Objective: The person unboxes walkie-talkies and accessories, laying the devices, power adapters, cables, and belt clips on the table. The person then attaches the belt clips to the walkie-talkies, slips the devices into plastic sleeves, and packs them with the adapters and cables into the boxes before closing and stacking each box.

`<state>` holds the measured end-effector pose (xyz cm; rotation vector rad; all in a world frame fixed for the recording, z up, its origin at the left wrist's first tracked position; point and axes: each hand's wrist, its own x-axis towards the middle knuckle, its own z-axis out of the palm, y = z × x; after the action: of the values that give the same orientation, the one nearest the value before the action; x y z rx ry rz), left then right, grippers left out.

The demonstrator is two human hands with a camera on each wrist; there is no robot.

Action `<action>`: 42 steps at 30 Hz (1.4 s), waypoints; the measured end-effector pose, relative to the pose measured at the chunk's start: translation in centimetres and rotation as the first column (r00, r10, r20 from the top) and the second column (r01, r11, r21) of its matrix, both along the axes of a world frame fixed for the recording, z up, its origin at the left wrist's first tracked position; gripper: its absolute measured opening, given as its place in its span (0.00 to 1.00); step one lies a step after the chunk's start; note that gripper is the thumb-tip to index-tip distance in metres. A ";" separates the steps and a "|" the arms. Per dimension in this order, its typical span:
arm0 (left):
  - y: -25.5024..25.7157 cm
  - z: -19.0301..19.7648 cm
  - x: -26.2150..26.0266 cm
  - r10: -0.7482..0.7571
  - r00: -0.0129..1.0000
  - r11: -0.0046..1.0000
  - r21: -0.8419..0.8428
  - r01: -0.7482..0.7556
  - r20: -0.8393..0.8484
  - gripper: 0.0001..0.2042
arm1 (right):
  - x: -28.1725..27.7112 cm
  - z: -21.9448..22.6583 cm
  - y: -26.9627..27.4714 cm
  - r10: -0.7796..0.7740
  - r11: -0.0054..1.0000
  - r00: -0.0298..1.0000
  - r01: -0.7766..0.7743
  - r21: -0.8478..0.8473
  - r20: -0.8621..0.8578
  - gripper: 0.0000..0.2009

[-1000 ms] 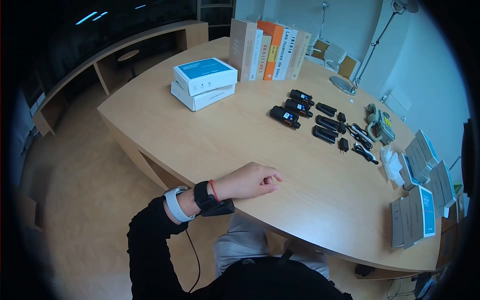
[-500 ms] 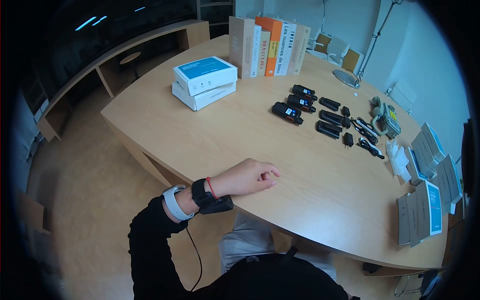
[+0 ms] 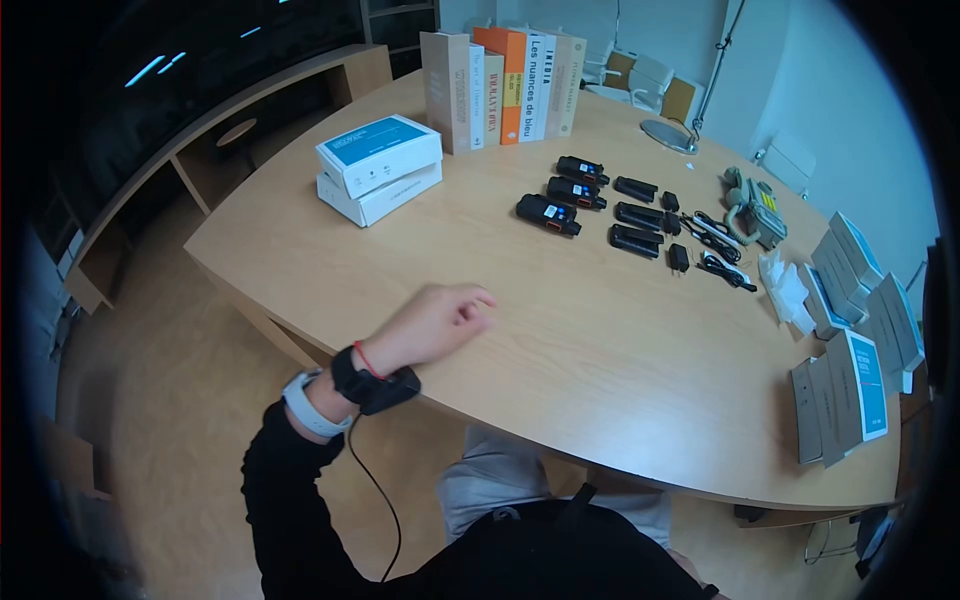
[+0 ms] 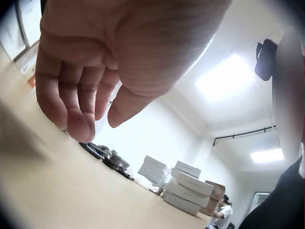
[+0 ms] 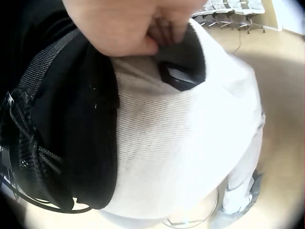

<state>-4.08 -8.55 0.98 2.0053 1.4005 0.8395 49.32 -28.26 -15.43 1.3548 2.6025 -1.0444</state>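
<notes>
Right-wrist view only: right hand (image 5: 136,28) at trouser pocket (image 5: 192,51), grip indeterminable. Left hand (image 3: 428,322) loosely curled over desk (image 3: 600,350); chair (image 3: 652,80), one o'clock.

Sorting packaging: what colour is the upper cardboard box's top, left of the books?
The upper box's top is mostly blue, clearest in head view.

On the row of books, you can read "Les nuances de bleu" down a white spine (image 3: 531,95), "INEDIA" on the white book (image 3: 549,95) beside it, and what looks like "WOMAN'S OWN" in red on a beige spine (image 3: 493,102). A thin white book (image 3: 477,100) seems to start "The art of". You'll find the print on the blue-and-white boxes (image 3: 380,152) too small to read.
</notes>
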 end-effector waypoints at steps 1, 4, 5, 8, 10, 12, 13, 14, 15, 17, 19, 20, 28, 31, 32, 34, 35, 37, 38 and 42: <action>0.1 0.4 -1.0 0.105 0.993 0.991 0.084 -0.100 -0.053 0.10 | -0.1 1.2 0.2 0.080 0.991 0.965 -0.050 0.123 -0.251 0.07; 1.4 2.2 -5.0 0.395 0.879 0.899 0.309 -0.310 -0.268 0.09 | -1.1 5.4 1.9 0.241 0.826 0.969 -0.176 0.536 -0.052 0.02; 2.5 3.1 -6.5 0.469 0.825 0.849 0.417 -0.324 -0.314 0.10 | -2.1 7.8 3.0 0.229 0.765 0.972 -0.144 0.627 -0.057 0.05; 6.5 4.4 -10.7 0.628 0.629 0.728 0.632 -0.267 -0.458 0.17 | -5.3 17.3 7.7 0.270 0.632 0.960 -0.121 0.766 -0.072 0.09; 8.9 4.6 -11.6 0.660 0.556 0.726 0.618 -0.301 -0.505 0.22 | -8.7 22.4 11.6 0.239 0.549 0.964 -0.036 0.835 -0.115 0.13; 10.4 4.0 -12.0 0.691 0.471 0.715 0.614 -0.335 -0.548 0.27 | -12.1 24.7 15.7 0.161 0.613 0.960 0.085 0.785 -0.230 0.10; 11.3 3.3 -12.2 0.727 0.386 0.686 0.632 -0.361 -0.568 0.31 | -13.2 24.6 18.1 0.170 0.704 0.930 0.118 0.700 -0.327 0.11; 12.0 2.9 -12.5 0.756 0.295 0.654 0.652 -0.384 -0.585 0.36 | -14.7 24.6 19.7 0.144 0.777 0.911 0.137 0.614 -0.387 0.12; 12.5 2.7 -12.6 0.762 0.289 0.647 0.659 -0.384 -0.579 0.36 | -15.7 23.5 21.4 0.217 0.786 0.877 0.103 0.610 -0.428 0.13; 12.9 2.2 -13.0 0.777 0.248 0.619 0.630 -0.469 -0.579 0.39 | -18.1 22.3 22.8 0.304 0.778 0.871 0.007 0.628 -0.386 0.11; 13.4 1.4 -13.8 0.783 0.245 0.607 0.618 -0.499 -0.572 0.40 | -19.9 21.4 23.0 0.365 0.746 0.874 -0.070 0.662 -0.319 0.11; 13.6 1.1 -14.2 0.786 0.263 0.608 0.622 -0.494 -0.560 0.40 | -20.3 21.1 23.5 0.368 0.750 0.870 -0.070 0.658 -0.327 0.11; 15.8 1.4 -13.8 0.814 0.128 0.578 0.765 -0.284 -0.567 0.33 | -20.9 19.8 26.9 0.340 0.832 0.829 -0.046 0.553 -0.443 0.07; 16.9 1.8 -13.9 0.757 0.155 0.652 0.718 -0.245 -0.635 0.32 | -20.5 19.8 26.9 0.371 0.820 0.816 -0.063 0.569 -0.444 0.07; 17.0 1.9 -13.9 0.755 0.154 0.654 0.718 -0.238 -0.637 0.32 | -20.3 20.1 26.7 0.374 0.808 0.823 -0.063 0.586 -0.427 0.07; 16.9 2.0 -14.3 0.737 0.126 0.676 0.724 -0.133 -0.665 0.32 | -20.2 20.6 26.7 0.382 0.792 0.814 -0.043 0.609 -0.439 0.07; 16.8 2.2 -14.6 0.737 0.124 0.675 0.726 -0.127 -0.664 0.32 | -20.1 20.7 26.8 0.392 0.777 0.805 -0.030 0.629 -0.446 0.07; 16.4 2.4 -14.8 0.708 0.125 0.703 0.710 -0.032 -0.695 0.32 | -20.1 20.8 26.8 0.388 0.775 0.800 -0.014 0.631 -0.458 0.07; 16.1 2.3 -14.8 0.706 0.126 0.706 0.708 -0.032 -0.697 0.32 | -20.1 20.8 26.8 0.386 0.773 0.797 -0.006 0.634 -0.464 0.07; 12.8 3.1 -12.1 0.692 0.160 0.704 0.707 0.069 -0.704 0.34 | -20.1 20.7 26.6 0.369 0.783 0.817 -0.016 0.622 -0.442 0.07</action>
<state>-16.21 4.26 4.04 3.0188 2.6678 -0.0547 29.21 -1.64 5.31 0.8517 3.6461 -0.6542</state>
